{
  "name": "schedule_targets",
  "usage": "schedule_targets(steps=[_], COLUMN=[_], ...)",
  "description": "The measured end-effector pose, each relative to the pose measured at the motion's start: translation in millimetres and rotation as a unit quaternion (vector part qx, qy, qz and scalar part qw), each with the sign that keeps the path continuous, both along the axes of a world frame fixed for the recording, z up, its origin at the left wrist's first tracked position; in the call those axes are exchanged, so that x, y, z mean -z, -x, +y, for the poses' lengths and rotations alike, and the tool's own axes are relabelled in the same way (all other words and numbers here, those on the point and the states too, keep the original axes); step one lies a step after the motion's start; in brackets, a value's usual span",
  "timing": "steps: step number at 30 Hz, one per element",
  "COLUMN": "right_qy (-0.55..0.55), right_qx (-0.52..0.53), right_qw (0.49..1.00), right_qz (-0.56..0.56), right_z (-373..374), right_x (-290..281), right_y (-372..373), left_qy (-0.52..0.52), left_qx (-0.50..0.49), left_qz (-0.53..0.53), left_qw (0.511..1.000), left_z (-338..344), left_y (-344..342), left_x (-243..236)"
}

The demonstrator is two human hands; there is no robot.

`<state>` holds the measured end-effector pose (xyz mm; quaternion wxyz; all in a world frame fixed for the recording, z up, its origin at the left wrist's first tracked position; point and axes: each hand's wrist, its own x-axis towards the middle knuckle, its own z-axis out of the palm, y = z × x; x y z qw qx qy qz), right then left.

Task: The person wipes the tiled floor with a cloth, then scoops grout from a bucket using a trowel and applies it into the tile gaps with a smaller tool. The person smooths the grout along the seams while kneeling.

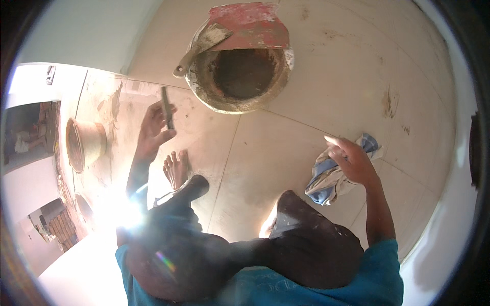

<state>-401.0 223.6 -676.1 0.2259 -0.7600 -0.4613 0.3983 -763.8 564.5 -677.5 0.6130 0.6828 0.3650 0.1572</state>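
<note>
Raised at the left, my left hand [154, 127] is closed on a narrow, dark grey-green flat strip [167, 107], which stands upright between thumb and fingers; its exact kind cannot be made out. My right hand [352, 160] hovers at or over a crumpled blue-and-white striped cloth [322, 179] on the floor. Its fingers reach leftward past the cloth, a little blurred, and do not visibly wrap round it. Ahead of me stands a round, mortar-crusted bucket [240, 105]. A scraper [212, 38] with a pale, coated blade and a worn red flat sheet [255, 25] lie across its far rim.
Beige floor tiles [240, 163] with stains and joint lines spread around me. Another bucket [89, 143] lies or stands at the left. My bare foot [176, 171] and bent knees are close in. White wall runs along the right, and strong glare washes out the lower left.
</note>
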Motion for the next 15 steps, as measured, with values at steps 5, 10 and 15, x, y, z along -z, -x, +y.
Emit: schedule_targets(steps=[5,10,15], right_qy=[0.148,0.156,0.0], right_qx=[-0.03,-0.056,-0.169], right_qw=[0.985,0.979,0.968], right_qz=[-0.084,-0.119,-0.185], right_z=[-22.5,66.9,174.0], right_x=[-0.8,-79.3,-138.5], right_y=[11.3,45.7,88.4], left_qy=[-0.034,-0.129,-0.162], left_qx=[-0.186,-0.412,-0.642], left_qz=[0.019,0.025,0.012], left_qw=[0.982,0.902,0.749], left_z=[46.3,98.8,143.7], left_y=[91.8,173.7,302.4], left_x=[12.6,1.3,10.7])
